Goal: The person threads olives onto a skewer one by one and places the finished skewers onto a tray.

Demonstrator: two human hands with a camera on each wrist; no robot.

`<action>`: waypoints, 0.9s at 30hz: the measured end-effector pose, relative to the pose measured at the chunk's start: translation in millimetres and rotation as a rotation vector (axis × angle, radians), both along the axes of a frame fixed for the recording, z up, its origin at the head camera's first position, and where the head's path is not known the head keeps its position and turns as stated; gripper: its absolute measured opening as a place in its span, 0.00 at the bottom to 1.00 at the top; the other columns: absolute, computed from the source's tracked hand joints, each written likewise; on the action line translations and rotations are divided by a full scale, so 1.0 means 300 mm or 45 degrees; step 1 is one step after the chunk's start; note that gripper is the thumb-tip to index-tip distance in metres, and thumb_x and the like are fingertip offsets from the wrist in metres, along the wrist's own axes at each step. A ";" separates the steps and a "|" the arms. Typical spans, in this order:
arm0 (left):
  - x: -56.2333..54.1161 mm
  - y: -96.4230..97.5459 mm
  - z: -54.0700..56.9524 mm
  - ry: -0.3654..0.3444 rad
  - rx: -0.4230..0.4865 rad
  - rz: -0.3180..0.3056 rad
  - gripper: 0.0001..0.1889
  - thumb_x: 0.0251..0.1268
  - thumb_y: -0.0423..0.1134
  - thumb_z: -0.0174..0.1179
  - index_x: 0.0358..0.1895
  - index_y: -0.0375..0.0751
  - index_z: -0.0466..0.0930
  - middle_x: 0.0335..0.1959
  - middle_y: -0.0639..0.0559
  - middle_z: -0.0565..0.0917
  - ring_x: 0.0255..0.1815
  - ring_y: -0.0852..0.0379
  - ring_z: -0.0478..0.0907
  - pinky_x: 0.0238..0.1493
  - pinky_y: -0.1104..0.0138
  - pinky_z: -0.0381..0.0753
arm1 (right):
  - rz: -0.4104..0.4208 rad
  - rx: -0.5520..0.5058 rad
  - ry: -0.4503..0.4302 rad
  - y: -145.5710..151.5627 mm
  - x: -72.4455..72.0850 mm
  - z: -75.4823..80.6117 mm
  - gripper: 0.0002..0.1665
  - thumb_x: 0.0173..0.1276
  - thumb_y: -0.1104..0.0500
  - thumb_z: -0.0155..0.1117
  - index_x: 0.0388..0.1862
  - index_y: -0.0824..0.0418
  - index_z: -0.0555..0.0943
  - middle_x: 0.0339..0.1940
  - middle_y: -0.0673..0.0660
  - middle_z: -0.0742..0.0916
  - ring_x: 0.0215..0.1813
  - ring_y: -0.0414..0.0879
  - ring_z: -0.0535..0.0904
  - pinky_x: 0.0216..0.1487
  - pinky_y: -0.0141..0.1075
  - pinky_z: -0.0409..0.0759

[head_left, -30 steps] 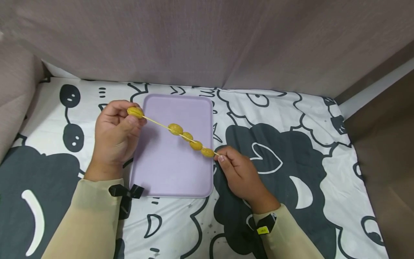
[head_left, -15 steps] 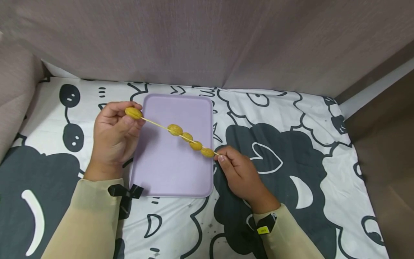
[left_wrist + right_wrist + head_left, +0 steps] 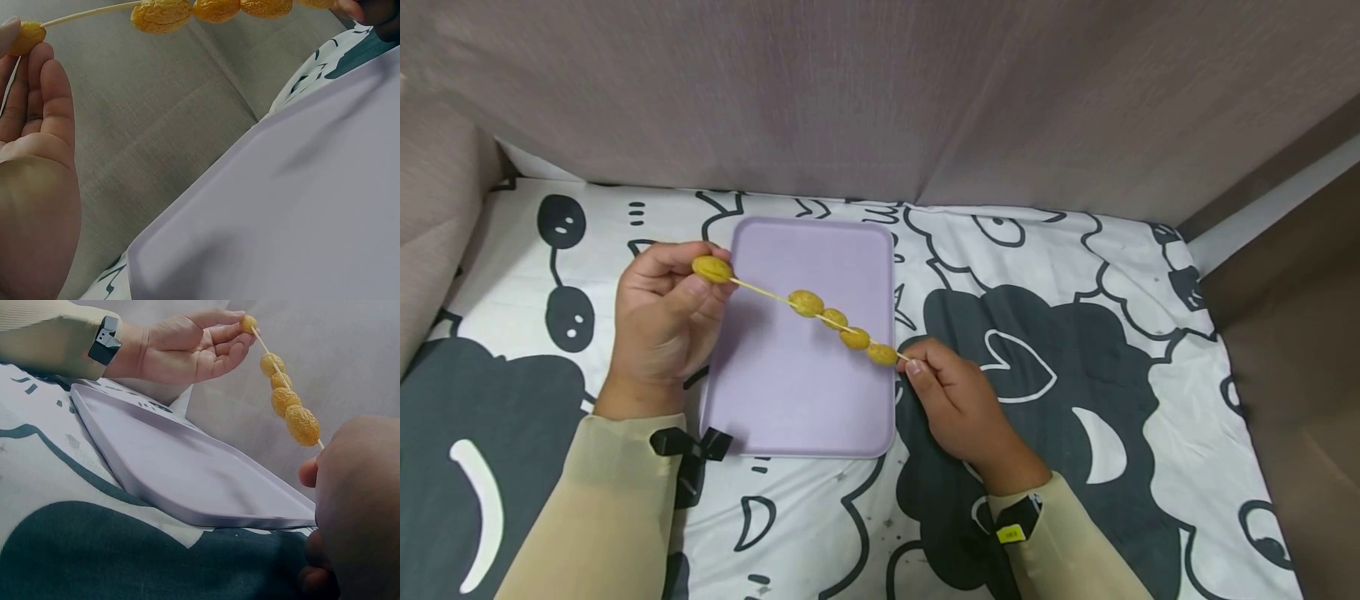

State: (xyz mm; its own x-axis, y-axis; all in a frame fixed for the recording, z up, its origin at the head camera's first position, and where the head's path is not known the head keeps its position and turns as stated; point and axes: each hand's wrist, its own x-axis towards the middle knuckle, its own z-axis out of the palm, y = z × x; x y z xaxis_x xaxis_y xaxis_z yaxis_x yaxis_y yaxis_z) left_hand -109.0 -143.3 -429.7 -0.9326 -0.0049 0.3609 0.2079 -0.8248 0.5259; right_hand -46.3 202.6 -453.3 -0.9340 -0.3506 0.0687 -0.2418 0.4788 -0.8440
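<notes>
A thin pale skewer [image 3: 762,289] slants down to the right over a lilac tray [image 3: 805,408]. Several wrinkled yellow oval fruits [image 3: 806,303] are threaded close together on its lower right half. At its upper left end, my left hand [image 3: 662,325] pinches another yellow fruit [image 3: 712,269] between thumb and fingers, and the skewer runs into that fruit. A bare stretch of stick separates it from the others. My right hand [image 3: 951,400] pinches the lower end of the skewer just past the last fruit. In the right wrist view the row of fruits [image 3: 302,425] hangs above the tray.
The tray lies on a white cloth [image 3: 797,517] printed with dark cartoon shapes. A grey-brown fabric wall [image 3: 880,100] rises behind it, and a brown panel [image 3: 1292,333] stands at the right. A grey cushioned surface [image 3: 433,200] borders the left.
My left hand has shifted slightly down and left with its fruit, and the skewer's left end has dipped a little. My right hand has stayed in place.
</notes>
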 end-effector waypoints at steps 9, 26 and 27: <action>0.003 0.005 0.005 0.047 -0.077 -0.015 0.17 0.65 0.09 0.67 0.56 0.15 0.85 0.50 0.28 0.93 0.48 0.45 0.95 0.56 0.60 0.96 | -0.006 0.004 0.003 0.000 -0.001 0.001 0.10 0.91 0.61 0.54 0.52 0.57 0.84 0.51 0.54 0.92 0.47 0.45 0.85 0.47 0.37 0.83; 0.007 0.021 0.016 0.060 -0.158 0.014 0.15 0.64 0.11 0.71 0.53 0.16 0.86 0.51 0.30 0.93 0.50 0.45 0.94 0.57 0.60 0.95 | -0.015 -0.008 -0.022 0.002 -0.001 -0.002 0.09 0.92 0.60 0.54 0.53 0.56 0.83 0.50 0.53 0.91 0.45 0.44 0.84 0.45 0.37 0.82; 0.008 0.022 0.018 0.057 -0.170 0.019 0.15 0.64 0.11 0.71 0.53 0.16 0.86 0.51 0.31 0.93 0.49 0.45 0.94 0.57 0.60 0.95 | -0.015 -0.008 -0.021 0.002 -0.001 -0.002 0.09 0.92 0.60 0.54 0.53 0.56 0.83 0.50 0.53 0.91 0.45 0.44 0.84 0.45 0.37 0.82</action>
